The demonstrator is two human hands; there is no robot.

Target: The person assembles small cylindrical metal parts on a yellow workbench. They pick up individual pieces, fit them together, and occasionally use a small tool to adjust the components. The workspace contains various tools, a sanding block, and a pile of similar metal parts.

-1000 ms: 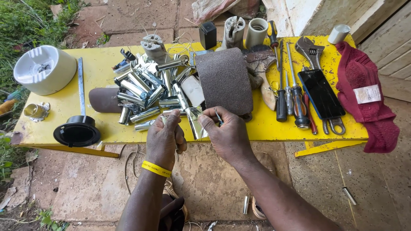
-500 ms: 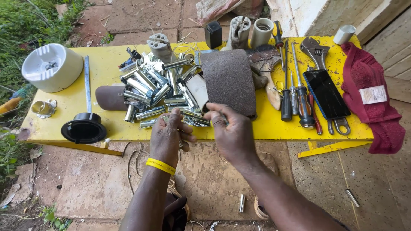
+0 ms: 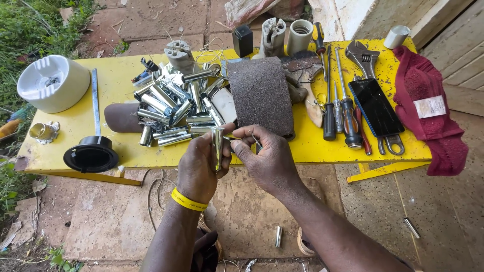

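Note:
My left hand [image 3: 199,168], with a yellow band on the wrist, holds a shiny metal tube [image 3: 218,147] upright at the front edge of the yellow table [image 3: 75,126]. My right hand [image 3: 264,158] is close beside it and pinches a small thin metal piece [image 3: 255,139] between its fingers, touching the tube's side. Just behind both hands lies a pile of similar shiny metal tubes [image 3: 174,108].
A brown sandpaper roll [image 3: 260,95] lies behind my right hand. Screwdrivers [image 3: 337,108], a dark phone [image 3: 375,106], a wrench [image 3: 364,55] and a red cloth [image 3: 426,108] are at right. At left are a white round holder [image 3: 53,83] and a black round base [image 3: 91,155]. A loose tube [image 3: 278,236] lies on the ground.
Both hands have risen slightly from the pile's edge, and my left hand now holds one tube upright with my right hand's fingers against it.

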